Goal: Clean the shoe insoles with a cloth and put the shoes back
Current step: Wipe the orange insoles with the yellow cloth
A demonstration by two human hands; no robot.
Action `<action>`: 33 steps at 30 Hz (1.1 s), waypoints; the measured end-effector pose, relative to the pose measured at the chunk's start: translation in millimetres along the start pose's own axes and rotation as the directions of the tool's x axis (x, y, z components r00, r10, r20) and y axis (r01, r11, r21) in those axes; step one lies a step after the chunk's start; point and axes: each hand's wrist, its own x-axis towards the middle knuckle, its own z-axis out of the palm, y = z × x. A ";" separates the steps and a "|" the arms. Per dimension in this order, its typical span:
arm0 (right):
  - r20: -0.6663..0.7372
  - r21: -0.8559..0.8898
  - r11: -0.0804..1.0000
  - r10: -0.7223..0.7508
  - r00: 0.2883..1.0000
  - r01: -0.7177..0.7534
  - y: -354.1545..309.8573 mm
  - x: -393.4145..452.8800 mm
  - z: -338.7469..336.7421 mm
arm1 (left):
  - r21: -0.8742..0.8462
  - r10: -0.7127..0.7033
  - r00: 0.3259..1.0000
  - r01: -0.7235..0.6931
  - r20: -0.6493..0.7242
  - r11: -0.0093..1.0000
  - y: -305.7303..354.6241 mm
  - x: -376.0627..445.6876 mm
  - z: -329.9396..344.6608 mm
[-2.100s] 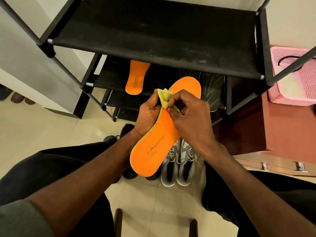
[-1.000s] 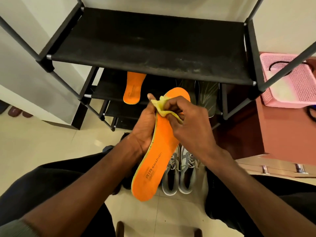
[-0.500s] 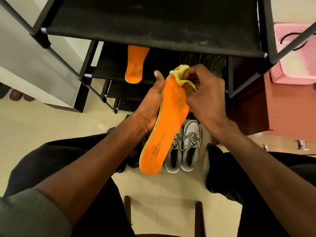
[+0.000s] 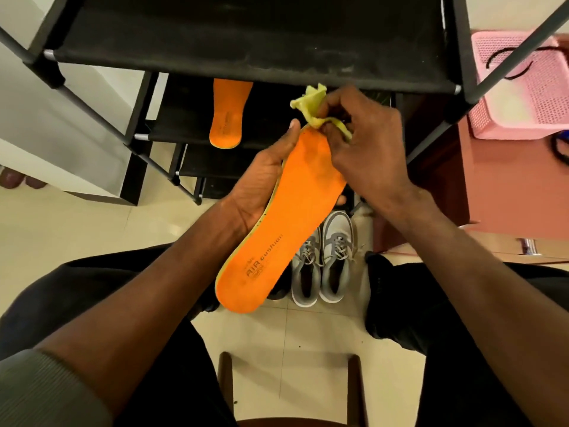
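Left hand (image 4: 261,183) holds orange insole (image 4: 286,220); right hand (image 4: 366,149) pinches yellow cloth (image 4: 311,109).

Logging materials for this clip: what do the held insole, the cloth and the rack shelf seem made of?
Held insole: probably foam, matte orange top, yellowish edge. Cloth: soft yellow fabric, crumpled. Rack shelf: black fabric-like sheet, dusty, on dark tubes; tube material unclear.

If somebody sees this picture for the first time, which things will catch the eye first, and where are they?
First, the big orange insole in the middle, held from below by the left hand. At its top end the right hand pinches a yellow cloth. Behind, a second orange insole lies on the black shoe rack; grey shoes stand on the floor.
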 end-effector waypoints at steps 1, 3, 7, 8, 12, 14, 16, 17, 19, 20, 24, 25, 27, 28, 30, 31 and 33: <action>0.004 0.018 1.000 0.007 1.000 -0.007 1.9 3.8 -3.0 | -0.055 -0.015 1.000 0.014 -0.006 0.998 0.1 2.0 -1.5; 0.033 0.043 0.999 0.030 0.999 -0.032 5.5 6.4 -7.8 | -0.018 -0.039 0.999 0.039 0.002 0.999 5.8 0.6 -1.8; 0.112 0.015 1.000 0.022 0.993 -0.024 10.5 2.4 -12.1 | 0.070 -0.026 0.992 0.035 -0.122 0.997 6.2 -3.4 -7.7; 0.129 0.015 0.999 0.032 0.991 -0.035 11.0 2.1 -12.2 | 0.061 -0.019 0.988 0.029 -0.152 0.998 7.8 -4.2 -8.7; 0.144 0.052 0.994 0.091 0.985 -0.100 3.5 -7.0 -9.0 | 0.079 0.108 0.960 -0.091 -0.259 0.993 16.0 -5.5 -16.2; 0.144 0.051 0.994 0.084 0.986 -0.092 -4.5 -14.2 -3.8 | 0.111 0.160 0.947 -0.133 -0.280 0.985 18.5 -7.8 -13.3; 0.194 0.054 0.994 0.083 0.977 -0.095 -14.5 -21.6 3.9 | 0.110 0.162 0.947 -0.136 -0.277 0.985 16.9 -8.9 -10.0; 0.218 0.079 0.991 0.089 0.972 -0.109 -20.9 -26.2 7.9 | 0.108 0.168 0.945 -0.143 -0.279 0.984 15.3 -7.6 -10.3; 0.253 0.165 0.976 0.099 0.963 -0.143 -35.1 -35.8 13.9 | 0.077 0.187 0.943 -0.173 -0.275 0.982 14.3 -6.1 -13.2; 0.275 0.221 0.960 0.105 0.956 -0.170 -40.8 -38.6 16.0 | 0.051 0.200 0.938 -0.194 -0.284 0.980 14.9 -4.4 -16.9; 0.485 0.466 0.775 0.179 0.856 -0.426 -52.5 -40.2 15.3 | -0.021 0.209 0.910 -0.232 -0.359 0.973 17.4 -0.8 -25.2; 0.500 0.524 0.701 0.205 0.841 -0.483 -51.9 -38.7 12.8 | -0.021 0.200 0.896 -0.227 -0.395 0.974 17.7 0.5 -25.3; 0.448 0.603 0.578 0.326 0.833 -0.550 -46.1 -34.6 7.4 | -0.072 0.135 0.887 -0.185 -0.442 0.980 16.8 2.0 -23.1; 0.404 0.619 0.531 0.416 0.815 -0.578 -40.3 -31.6 4.1 | -0.079 0.115 0.880 -0.170 -0.462 0.982 15.6 4.0 -24.4; 0.304 0.593 0.507 0.578 0.757 -0.625 -25.1 -26.2 -1.8 | -0.037 0.102 0.847 -0.141 -0.523 0.989 14.3 4.8 -27.9; 0.268 0.559 0.515 0.630 0.729 -0.650 -17.8 -23.8 -4.0 | -0.017 0.096 0.826 -0.127 -0.556 0.992 14.0 4.9 -30.2; 0.297 0.506 0.476 0.687 0.663 -0.719 -5.7 -21.7 -3.5 | -0.015 0.086 0.800 -0.119 -0.594 0.993 13.6 4.2 -34.6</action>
